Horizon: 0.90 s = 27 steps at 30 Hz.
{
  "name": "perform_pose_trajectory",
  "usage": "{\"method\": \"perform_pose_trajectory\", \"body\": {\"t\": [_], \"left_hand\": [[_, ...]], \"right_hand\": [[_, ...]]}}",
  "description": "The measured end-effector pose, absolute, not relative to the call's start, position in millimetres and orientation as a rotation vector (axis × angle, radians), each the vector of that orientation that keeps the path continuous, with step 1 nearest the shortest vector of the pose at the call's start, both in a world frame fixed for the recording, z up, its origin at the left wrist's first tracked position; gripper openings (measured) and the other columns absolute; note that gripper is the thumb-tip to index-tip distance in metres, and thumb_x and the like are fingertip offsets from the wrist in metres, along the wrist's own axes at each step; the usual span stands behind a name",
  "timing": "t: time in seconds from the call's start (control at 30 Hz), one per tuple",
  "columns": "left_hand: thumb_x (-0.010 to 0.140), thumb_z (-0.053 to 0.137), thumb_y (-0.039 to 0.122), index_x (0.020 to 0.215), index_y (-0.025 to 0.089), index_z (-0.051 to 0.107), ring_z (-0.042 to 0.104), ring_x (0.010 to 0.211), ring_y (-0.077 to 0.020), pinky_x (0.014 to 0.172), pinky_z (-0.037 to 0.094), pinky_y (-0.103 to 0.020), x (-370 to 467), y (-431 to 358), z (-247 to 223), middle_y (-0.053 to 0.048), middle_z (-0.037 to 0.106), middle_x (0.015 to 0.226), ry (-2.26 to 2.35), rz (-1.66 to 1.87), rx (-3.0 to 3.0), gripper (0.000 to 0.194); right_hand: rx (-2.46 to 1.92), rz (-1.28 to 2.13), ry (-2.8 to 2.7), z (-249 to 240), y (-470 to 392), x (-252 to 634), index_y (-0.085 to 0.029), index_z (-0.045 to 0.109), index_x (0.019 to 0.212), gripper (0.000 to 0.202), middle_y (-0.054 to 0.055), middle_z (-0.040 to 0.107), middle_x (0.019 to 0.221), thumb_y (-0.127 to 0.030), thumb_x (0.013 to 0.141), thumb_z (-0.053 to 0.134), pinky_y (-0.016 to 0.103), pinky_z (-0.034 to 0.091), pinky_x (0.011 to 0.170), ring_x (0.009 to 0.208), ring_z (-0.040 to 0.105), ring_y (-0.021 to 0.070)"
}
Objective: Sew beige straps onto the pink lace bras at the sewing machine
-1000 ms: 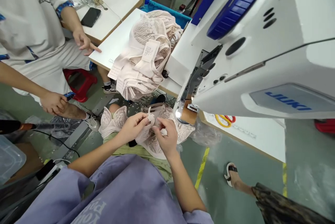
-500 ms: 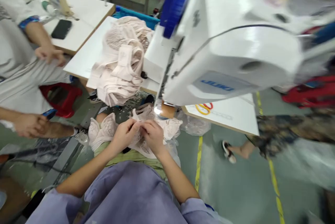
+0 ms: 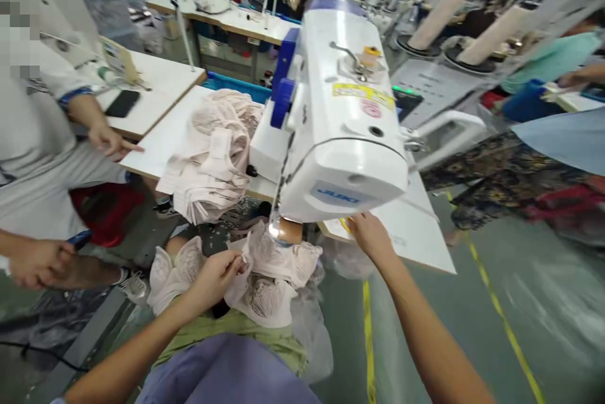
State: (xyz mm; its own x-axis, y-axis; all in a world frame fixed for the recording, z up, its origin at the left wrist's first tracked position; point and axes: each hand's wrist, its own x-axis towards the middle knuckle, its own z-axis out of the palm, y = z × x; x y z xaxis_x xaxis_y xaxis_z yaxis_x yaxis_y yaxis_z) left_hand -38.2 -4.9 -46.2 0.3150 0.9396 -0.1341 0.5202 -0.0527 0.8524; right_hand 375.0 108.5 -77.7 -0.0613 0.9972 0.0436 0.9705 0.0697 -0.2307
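Note:
My left hand (image 3: 221, 277) is closed on the edge of a pale pink lace bra (image 3: 269, 300) lying across my lap, under the head of a white sewing machine (image 3: 340, 171). Another part of the pale lace pieces, a moulded cup (image 3: 174, 271), rests left of that hand. On the white table's front edge, my right hand (image 3: 371, 235) has its fingers curled at the yellow handle of a pair of scissors (image 3: 346, 224). Most of the scissors is hidden beneath the hand.
A heap of pale bras (image 3: 212, 158) lies on the white table (image 3: 151, 139) left of the machine. A co-worker's hand (image 3: 111, 139) points at that table's edge. Behind them are a black phone (image 3: 123, 103) and a red stool (image 3: 106, 212). Another person stands at right.
My right hand has left the bra and moved right to the scissors on the table. My left hand still grips the bra. The view has tilted up, and the co-worker's hand has reached the table edge.

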Motion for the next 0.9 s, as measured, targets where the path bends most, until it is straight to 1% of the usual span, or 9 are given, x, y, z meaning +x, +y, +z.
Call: {"method": "perform_pose_trajectory", "body": {"t": [0.1, 0.17, 0.2, 0.3, 0.4, 0.5, 0.6, 0.73, 0.9], "left_hand": [[0.099, 0.037, 0.04, 0.077, 0.018, 0.062, 0.059, 0.072, -0.0175, 0.065, 0.042, -0.025, -39, -6, -40, -0.004, 0.065, 0.075, 1.311, 0.608, 1.656, 0.04], [0.098, 0.04, 0.041, 0.079, 0.017, 0.065, 0.057, 0.069, -0.0163, 0.064, 0.041, -0.025, -42, -7, -38, -0.004, 0.066, 0.076, 1.316, 0.628, 1.594, 0.039], [0.098, 0.042, 0.042, 0.08, 0.017, 0.066, 0.056, 0.068, -0.0158, 0.064, 0.041, -0.025, -43, -7, -38, -0.003, 0.066, 0.076, 1.32, 0.645, 1.542, 0.038], [0.096, 0.048, 0.045, 0.08, 0.016, 0.068, 0.056, 0.067, -0.0155, 0.063, 0.041, -0.025, -47, -6, -39, -0.004, 0.068, 0.078, 1.312, 0.704, 1.356, 0.038], [0.094, 0.052, 0.047, 0.081, 0.016, 0.068, 0.059, 0.073, -0.0161, 0.067, 0.044, -0.026, -48, -4, -38, -0.005, 0.07, 0.082, 1.247, 0.761, 1.166, 0.037], [0.094, 0.054, 0.046, 0.084, 0.015, 0.068, 0.059, 0.074, -0.015, 0.07, 0.046, -0.025, -46, -2, -33, -0.005, 0.07, 0.085, 1.208, 0.779, 1.044, 0.035], [0.094, 0.054, 0.046, 0.085, 0.015, 0.067, 0.058, 0.072, -0.0138, 0.07, 0.046, -0.025, -45, -3, -25, -0.004, 0.069, 0.082, 1.199, 0.754, 1.025, 0.035], [0.095, 0.052, 0.047, 0.09, 0.015, 0.067, 0.061, 0.081, -0.016, 0.075, 0.049, -0.026, -45, -4, -17, -0.005, 0.068, 0.086, 1.22, 0.715, 1.09, 0.036], [0.097, 0.046, 0.04, 0.092, 0.015, 0.065, 0.061, 0.083, -0.0167, 0.076, 0.049, -0.026, -45, -4, -17, -0.005, 0.067, 0.088, 1.236, 0.653, 1.258, 0.032]], "right_hand": [[-2.07, 0.145, -2.233, -87, 87, 379, -0.012, 0.061, 0.118, 0.033, 0.018, 0.066, 0.098, -0.027, 0.089, 0.055, 0.038, 0.047, 0.07, 0.083, 0.063, 0.0296], [-2.099, 0.153, -2.129, -92, 61, 377, -0.015, 0.058, 0.12, 0.038, 0.018, 0.066, 0.102, -0.038, 0.091, 0.052, 0.038, 0.049, 0.064, 0.083, 0.065, 0.0304], [-2.096, 0.216, -2.028, -94, 44, 374, -0.016, 0.058, 0.119, 0.038, 0.018, 0.067, 0.103, -0.041, 0.091, 0.052, 0.039, 0.05, 0.062, 0.083, 0.066, 0.0306], [-2.003, 0.531, -1.841, -92, -12, 346, -0.022, 0.056, 0.122, 0.042, 0.013, 0.069, 0.097, -0.048, 0.089, 0.054, 0.038, 0.054, 0.054, 0.071, 0.068, 0.0271], [-1.706, 0.564, -2.035, -84, -63, 299, -0.025, 0.056, 0.125, 0.046, 0.013, 0.067, 0.114, -0.046, 0.084, 0.064, 0.042, 0.06, 0.066, 0.084, 0.068, 0.0275], [-1.468, 0.599, -2.16, -75, -87, 253, -0.026, 0.056, 0.122, 0.039, 0.012, 0.066, 0.115, -0.038, 0.086, 0.065, 0.038, 0.061, 0.064, 0.09, 0.068, 0.0263], [-1.355, 0.53, -2.172, -70, -84, 221, -0.025, 0.054, 0.126, 0.04, 0.012, 0.067, 0.112, -0.036, 0.088, 0.065, 0.04, 0.062, 0.067, 0.094, 0.068, 0.0273], [-1.262, 0.464, -2.176, -65, -60, 197, -0.023, 0.053, 0.129, 0.041, 0.012, 0.066, 0.113, -0.034, 0.091, 0.064, 0.038, 0.061, 0.07, 0.098, 0.067, 0.0262], [-1.218, 0.574, -2.175, -67, -40, 184, -0.023, 0.054, 0.129, 0.042, 0.012, 0.065, 0.118, -0.033, 0.091, 0.067, 0.038, 0.059, 0.076, 0.1, 0.067, 0.0254]]}}
